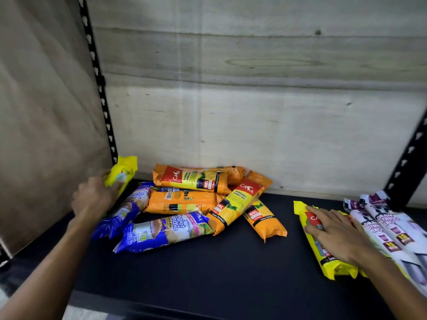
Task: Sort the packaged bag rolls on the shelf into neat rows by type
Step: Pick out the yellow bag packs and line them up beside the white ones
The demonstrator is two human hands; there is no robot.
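Observation:
A loose heap of packaged bag rolls lies at the back of the black shelf (208, 269). Several orange rolls (191, 181) are piled across each other, with blue and white rolls (161, 232) in front and to the left. My left hand (97, 199) grips a yellow roll (121, 174) lifted at the far left by the upright. At the right, my right hand (335, 232) lies flat, fingers spread, on a yellow roll (323, 257) lying lengthwise on the shelf. Beside it, white and purple drawstring rolls (388, 227) lie side by side.
A pale wooden back panel (254, 112) closes the shelf behind the heap. Black perforated uprights stand at the left (101, 100) and right (406, 162). A brown board (41, 112) forms the left side. The shelf's front edge runs along the bottom of the view.

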